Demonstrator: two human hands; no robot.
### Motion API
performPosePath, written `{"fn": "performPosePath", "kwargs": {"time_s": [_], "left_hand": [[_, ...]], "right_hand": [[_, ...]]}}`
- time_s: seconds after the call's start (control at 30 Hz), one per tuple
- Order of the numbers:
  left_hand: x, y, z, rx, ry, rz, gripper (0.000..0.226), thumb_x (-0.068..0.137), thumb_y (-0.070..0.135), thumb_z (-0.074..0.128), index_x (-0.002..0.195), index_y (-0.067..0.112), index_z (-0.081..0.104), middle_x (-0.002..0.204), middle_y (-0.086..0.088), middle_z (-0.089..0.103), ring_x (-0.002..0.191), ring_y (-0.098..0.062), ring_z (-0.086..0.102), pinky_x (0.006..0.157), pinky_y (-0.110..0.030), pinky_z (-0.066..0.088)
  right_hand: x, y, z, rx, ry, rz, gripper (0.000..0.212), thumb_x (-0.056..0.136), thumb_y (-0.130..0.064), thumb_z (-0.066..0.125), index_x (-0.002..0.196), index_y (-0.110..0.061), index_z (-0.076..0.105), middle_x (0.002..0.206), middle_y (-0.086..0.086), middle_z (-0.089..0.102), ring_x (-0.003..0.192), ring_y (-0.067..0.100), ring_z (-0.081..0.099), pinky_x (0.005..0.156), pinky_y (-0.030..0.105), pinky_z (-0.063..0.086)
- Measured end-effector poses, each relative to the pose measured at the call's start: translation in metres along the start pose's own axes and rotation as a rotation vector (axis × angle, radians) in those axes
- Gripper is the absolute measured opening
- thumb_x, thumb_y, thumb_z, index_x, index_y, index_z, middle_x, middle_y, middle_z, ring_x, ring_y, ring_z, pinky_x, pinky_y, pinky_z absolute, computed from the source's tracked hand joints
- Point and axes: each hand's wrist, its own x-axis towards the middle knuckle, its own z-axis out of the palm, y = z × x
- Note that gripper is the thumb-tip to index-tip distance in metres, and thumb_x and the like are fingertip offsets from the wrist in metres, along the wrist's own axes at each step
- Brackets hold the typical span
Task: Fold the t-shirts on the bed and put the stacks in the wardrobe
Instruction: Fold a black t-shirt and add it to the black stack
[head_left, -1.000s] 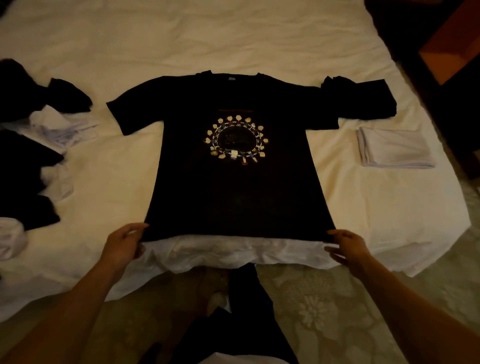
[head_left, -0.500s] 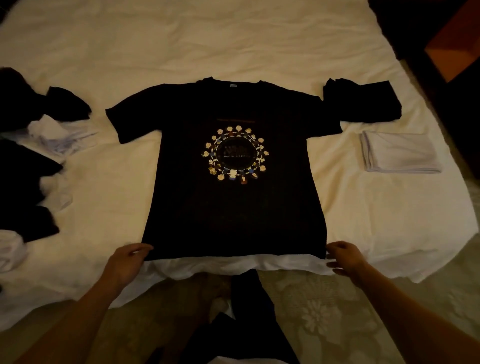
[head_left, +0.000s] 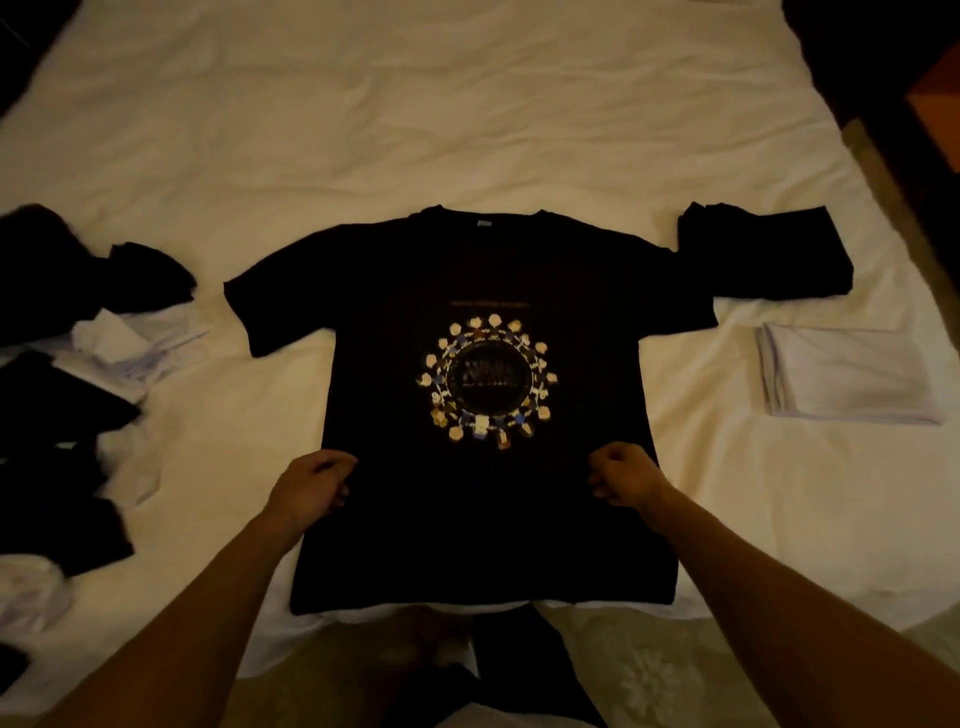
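Black printed t-shirt (head_left: 483, 395) spread flat at the bed (head_left: 467, 130) near edge.
Left hand (head_left: 311, 486) and right hand (head_left: 621, 480) rested on it, fingers curled; grasp indeterminate. Fabric judged soft, limp; grip side seams.

The black t-shirt (head_left: 483, 525) with a gold ring print lay flat, front up, before me on the white bed (head_left: 467, 130), sleeves spread, hem toward me.

dim warm light, pale floral-patterned floor (head_left: 649, 670), dark wooden furniture (head_left: 883, 78) at right
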Motion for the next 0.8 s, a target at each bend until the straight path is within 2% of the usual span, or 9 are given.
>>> {"fn": "performPosePath", "kwargs": {"time_s": [0.07, 0.2, 0.37, 0.47, 0.57, 0.67, 0.8], "left_hand": [[0.010, 0.021, -0.004, -0.048, 0.004, -0.027, 0.017, 0.102, 0.014, 0.053, 0.106, 0.007, 0.067, 0.071, -0.009, 0.057, 0.060, -0.019, 0.053, 0.048, -0.018, 0.046], [0.030, 0.046, -0.022, -0.088, 0.039, -0.030, 0.016, 0.101, 0.017, 0.054, 0.103, 0.009, 0.068, 0.074, -0.009, 0.059, 0.063, -0.019, 0.055, 0.049, -0.018, 0.046], [0.073, 0.051, -0.075, -0.120, 0.092, -0.019, 0.017, 0.099, 0.022, 0.057, 0.106, 0.011, 0.068, 0.088, -0.012, 0.067, 0.073, -0.024, 0.061, 0.068, -0.031, 0.048], [0.115, 0.050, -0.109, -0.096, 0.177, -0.042, 0.018, 0.095, 0.026, 0.062, 0.111, 0.016, 0.065, 0.105, -0.014, 0.068, 0.087, -0.029, 0.064, 0.082, -0.041, 0.052], [0.161, 0.058, -0.140, -0.009, 0.257, -0.053, 0.032, 0.093, 0.032, 0.065, 0.121, 0.019, 0.059, 0.119, -0.016, 0.065, 0.105, -0.037, 0.062, 0.092, -0.045, 0.052], [0.211, 0.076, -0.168, -0.004, 0.304, -0.028, 0.051, 0.093, 0.032, 0.066, 0.136, 0.012, 0.049, 0.132, -0.015, 0.058, 0.118, -0.035, 0.055, 0.095, -0.039, 0.044], [0.260, 0.092, -0.190, -0.127, 0.257, -0.101, 0.065, 0.091, 0.037, 0.068, 0.144, 0.013, 0.040, 0.139, -0.012, 0.052, 0.123, -0.032, 0.052, 0.104, -0.044, 0.044]], "right_hand": [[0.014, -0.029, 0.008, -0.026, -0.033, 0.017, 0.011, 0.101, -0.015, 0.048, 0.098, -0.015, 0.058, 0.093, 0.009, 0.062, 0.075, 0.018, 0.059, 0.064, 0.026, 0.049], [0.036, -0.081, 0.036, -0.064, -0.068, 0.037, 0.012, 0.099, -0.018, 0.049, 0.093, -0.013, 0.058, 0.086, 0.008, 0.062, 0.069, 0.018, 0.058, 0.058, 0.025, 0.046], [0.050, -0.137, 0.090, -0.065, -0.156, 0.015, 0.012, 0.096, -0.019, 0.053, 0.088, -0.017, 0.062, 0.096, 0.012, 0.067, 0.081, 0.024, 0.064, 0.066, 0.030, 0.052], [0.049, -0.178, 0.128, 0.006, -0.214, 0.052, 0.021, 0.100, -0.013, 0.049, 0.082, -0.013, 0.059, 0.083, 0.009, 0.061, 0.068, 0.017, 0.059, 0.061, 0.024, 0.050], [0.044, -0.220, 0.172, 0.083, -0.266, 0.121, 0.021, 0.103, -0.012, 0.044, 0.084, -0.016, 0.052, 0.076, 0.003, 0.054, 0.058, 0.011, 0.050, 0.046, 0.016, 0.043], [0.044, -0.261, 0.225, 0.118, -0.268, 0.105, 0.015, 0.102, -0.018, 0.047, 0.088, -0.016, 0.052, 0.078, 0.002, 0.058, 0.062, 0.011, 0.053, 0.053, 0.018, 0.043], [0.053, -0.302, 0.287, 0.251, -0.298, 0.188, 0.013, 0.100, -0.021, 0.052, 0.095, -0.010, 0.057, 0.079, 0.003, 0.062, 0.063, 0.012, 0.058, 0.060, 0.023, 0.046]]}}
